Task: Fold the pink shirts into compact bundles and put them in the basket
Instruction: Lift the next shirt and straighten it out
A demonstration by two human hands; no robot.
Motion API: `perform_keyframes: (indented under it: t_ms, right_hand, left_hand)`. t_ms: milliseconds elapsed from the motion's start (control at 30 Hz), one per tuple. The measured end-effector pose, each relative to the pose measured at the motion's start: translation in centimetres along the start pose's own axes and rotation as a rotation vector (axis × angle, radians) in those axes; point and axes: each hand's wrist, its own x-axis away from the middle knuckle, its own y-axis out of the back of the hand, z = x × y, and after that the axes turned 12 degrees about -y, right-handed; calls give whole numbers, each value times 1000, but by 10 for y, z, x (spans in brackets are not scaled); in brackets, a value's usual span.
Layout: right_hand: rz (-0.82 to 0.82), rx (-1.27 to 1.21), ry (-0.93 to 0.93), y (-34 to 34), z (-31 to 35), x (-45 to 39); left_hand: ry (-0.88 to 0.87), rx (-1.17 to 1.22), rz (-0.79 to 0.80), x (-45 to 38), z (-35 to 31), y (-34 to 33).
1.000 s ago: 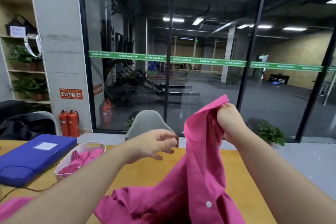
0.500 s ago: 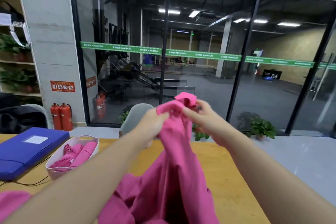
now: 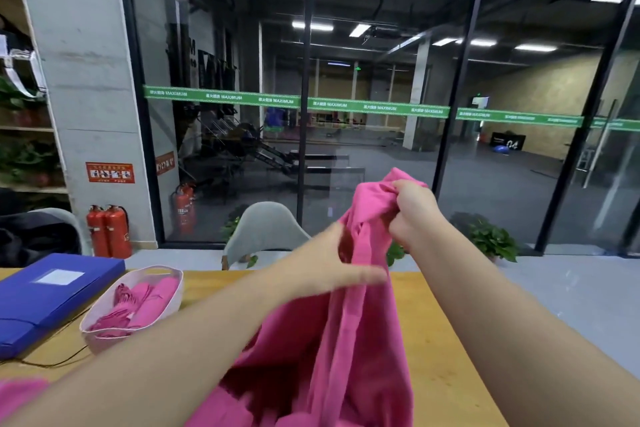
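Head view: the right hand (image 3: 412, 210) has its grip clenched on a bunched top edge of a pink shirt (image 3: 349, 333), holding it raised above the wooden surface (image 3: 440, 340). The cloth hangs down from that fist in long folds and its lower part pools at the near edge of the surface. The left hand (image 3: 332, 267) lies against the hanging cloth below the fist, fingers straight and spread, blurred; its grip is wide and closes on nothing. To the left on the surface stands a pale basket (image 3: 173, 291) with pink bundles (image 3: 138, 302) already inside it, well apart from the held shirt. Just beside the basket on its left lies a blue case (image 3: 45, 295), with a dark cable (image 3: 55, 362) running along the surface by it. More pink cloth (image 3: 17, 395) shows at the lower left corner. Beyond the far edge of the surface stands a grey chair (image 3: 266, 229).
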Motion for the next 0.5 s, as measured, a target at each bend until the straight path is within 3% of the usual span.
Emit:
perform_keyframes:
  t_ms: [67,133,200,333,367,433,500]
  right_hand:
    - [-13,46,109,-6,12,2]
    - [-82,34,207,-8,24,2]
    - [-204,-1,278,-4,37,6]
    - [-320,-82,430,10,59,18]
    - [-338,6,435,12,64,28]
    - [-368,411,384,14,69,33]
    - [-193,597,364,15,69,31]
  left_hand:
    - [59,-153,171,5,4,-11]
    - [125,-370,217,5,15,-11]
    - [170,-458,91,2,30,5]
    - [275,-353,-415,-8,38,71]
    - [260,-329,-497,-13,33,86]
    - [175,-303,-575,-26,13,110]
    - [65,-307,-553,-38,-14,123]
